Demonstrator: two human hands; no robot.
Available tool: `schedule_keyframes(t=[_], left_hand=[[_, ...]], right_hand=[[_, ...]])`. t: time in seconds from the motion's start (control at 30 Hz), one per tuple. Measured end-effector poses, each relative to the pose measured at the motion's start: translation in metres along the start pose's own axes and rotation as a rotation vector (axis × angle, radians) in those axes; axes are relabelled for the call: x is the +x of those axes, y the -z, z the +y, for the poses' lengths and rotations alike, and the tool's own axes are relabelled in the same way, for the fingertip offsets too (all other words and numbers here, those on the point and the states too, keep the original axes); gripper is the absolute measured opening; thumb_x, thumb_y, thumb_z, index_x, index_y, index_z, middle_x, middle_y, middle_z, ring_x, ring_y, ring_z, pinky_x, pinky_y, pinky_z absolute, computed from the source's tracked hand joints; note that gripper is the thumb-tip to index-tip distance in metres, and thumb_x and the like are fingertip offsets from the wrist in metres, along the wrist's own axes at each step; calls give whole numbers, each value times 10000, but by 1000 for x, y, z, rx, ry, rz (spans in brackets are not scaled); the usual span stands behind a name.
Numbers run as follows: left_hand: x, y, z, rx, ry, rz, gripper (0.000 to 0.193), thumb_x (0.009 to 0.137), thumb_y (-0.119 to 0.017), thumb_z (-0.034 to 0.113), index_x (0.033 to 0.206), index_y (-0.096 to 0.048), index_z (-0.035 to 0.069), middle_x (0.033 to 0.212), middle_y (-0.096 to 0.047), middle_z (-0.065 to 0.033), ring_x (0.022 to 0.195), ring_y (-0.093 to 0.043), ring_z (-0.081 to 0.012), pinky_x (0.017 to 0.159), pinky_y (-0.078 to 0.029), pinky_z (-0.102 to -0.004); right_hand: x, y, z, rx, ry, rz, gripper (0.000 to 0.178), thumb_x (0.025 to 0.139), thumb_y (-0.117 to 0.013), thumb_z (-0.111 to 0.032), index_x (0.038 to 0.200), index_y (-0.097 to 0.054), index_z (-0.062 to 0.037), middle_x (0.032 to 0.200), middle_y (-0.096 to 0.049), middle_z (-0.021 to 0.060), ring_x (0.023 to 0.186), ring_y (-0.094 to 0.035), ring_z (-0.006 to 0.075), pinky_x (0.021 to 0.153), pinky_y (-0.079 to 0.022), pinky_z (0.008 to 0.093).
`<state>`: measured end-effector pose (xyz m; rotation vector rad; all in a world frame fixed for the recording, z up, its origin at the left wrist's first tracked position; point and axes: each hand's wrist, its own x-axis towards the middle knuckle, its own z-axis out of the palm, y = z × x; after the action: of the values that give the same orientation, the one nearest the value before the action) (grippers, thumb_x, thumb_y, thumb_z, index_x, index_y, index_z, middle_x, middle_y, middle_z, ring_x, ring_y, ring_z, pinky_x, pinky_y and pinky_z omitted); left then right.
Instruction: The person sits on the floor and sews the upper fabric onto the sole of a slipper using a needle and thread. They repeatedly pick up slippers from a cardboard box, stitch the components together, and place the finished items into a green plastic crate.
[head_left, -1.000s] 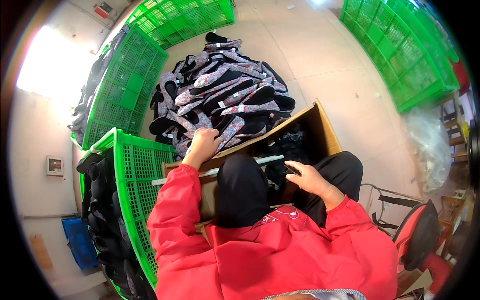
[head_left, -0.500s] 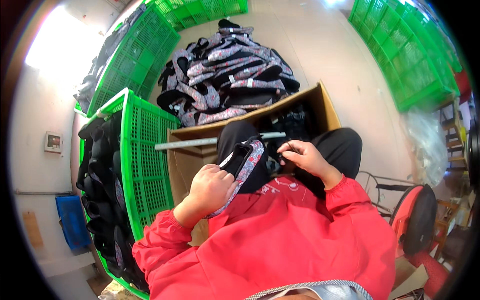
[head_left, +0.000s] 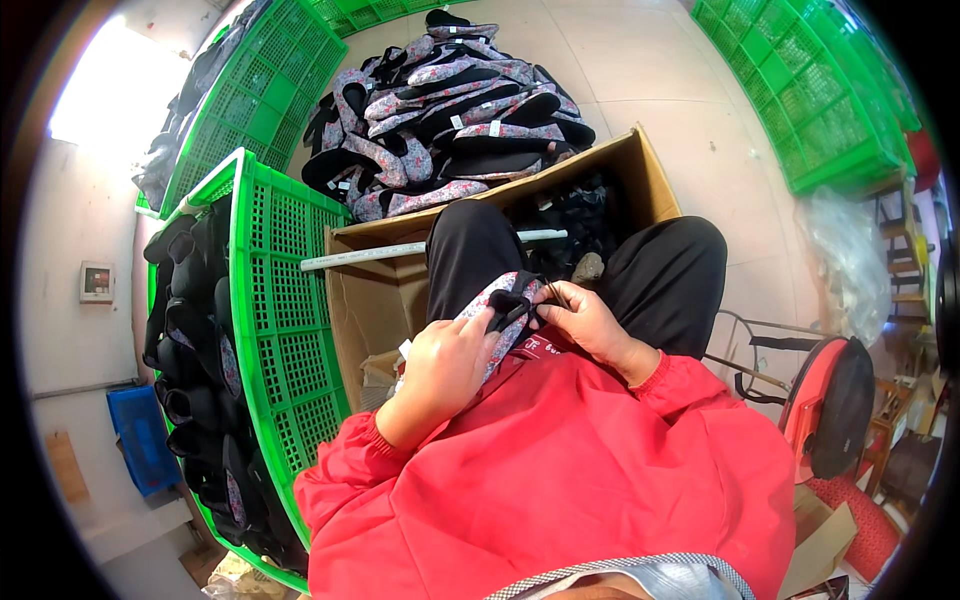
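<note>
A floral cloth slipper (head_left: pixel 507 283) with a black lining is held over my lap, its opening facing up. My left hand (head_left: pixel 450 362) is closed around its near side, with fingers at the black opening. At the slipper's right edge is my right hand (head_left: pixel 590 325), its thumb and fingers pinched together. A small dark thing shows at those fingertips, too small to make out. Beyond my knees a cardboard box (head_left: pixel 655 185) holds dark items, and a pale bar (head_left: pixel 375 257) lies across it.
A large pile of floral slippers (head_left: pixel 450 110) lies on the floor behind the box. To the left, a green crate (head_left: pixel 290 300) is packed with black slippers (head_left: pixel 195 330). More green crates (head_left: pixel 800 100) stand far right. A red-and-black round-backed chair (head_left: pixel 840 410) is at my right.
My right hand has moved left, from apart to touching the slipper's edge. The left hand has turned the slipper and shifted slightly right. The view has tilted a little.
</note>
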<state>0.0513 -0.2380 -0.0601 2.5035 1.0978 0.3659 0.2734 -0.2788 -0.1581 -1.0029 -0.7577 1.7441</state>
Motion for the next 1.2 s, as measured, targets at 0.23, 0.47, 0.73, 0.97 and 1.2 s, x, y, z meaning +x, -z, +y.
schedule_keyframes(t=[0.23, 0.47, 0.73, 0.97, 1.2], left_hand=[[21, -19, 8, 47, -6, 195, 212, 798, -693, 66, 1010, -681, 65, 790, -604, -80, 720, -621, -284, 630, -500, -398], [33, -24, -7, 68, -318, 233, 265, 668, -675, 70, 927, -717, 106, 809, -539, -21, 782, -564, -224, 720, -470, -369], [28, -34, -6, 72, -288, 252, 194, 719, -661, 120, 907, -708, 111, 831, -565, -16, 826, -576, -224, 788, -458, -371], [18, -40, -4, 94, -105, 325, 190, 723, -742, 131, 902, -707, 78, 843, -608, -14, 857, -595, -212, 802, -438, -361], [14, -44, 3, 155, -21, 369, 194, 726, -762, 145, 903, -707, 90, 848, -608, -8, 857, -592, -212, 800, -431, -365]], right_hand=[[-3, -4, -2, -14, -109, 10, 138, 993, -576, -80, 1111, -562, -9, 946, -637, 42, 864, -608, 83, 757, -504, 223], [0, -5, -2, 36, -56, -36, 159, 995, -562, -91, 1129, -589, -10, 959, -643, 18, 848, -604, 59, 723, -501, 205], [3, 2, 8, 70, -97, -48, 157, 1003, -552, -100, 1137, -584, -24, 953, -641, 12, 816, -606, 51, 682, -503, 195], [5, 2, 13, 126, -62, -52, 159, 1001, -549, -69, 1142, -582, -3, 989, -631, 20, 867, -620, 75, 756, -514, 219], [6, 4, 16, 153, -50, -66, 158, 1000, -546, -49, 1142, -581, 9, 1022, -618, 22, 894, -621, 89, 811, -510, 234]])
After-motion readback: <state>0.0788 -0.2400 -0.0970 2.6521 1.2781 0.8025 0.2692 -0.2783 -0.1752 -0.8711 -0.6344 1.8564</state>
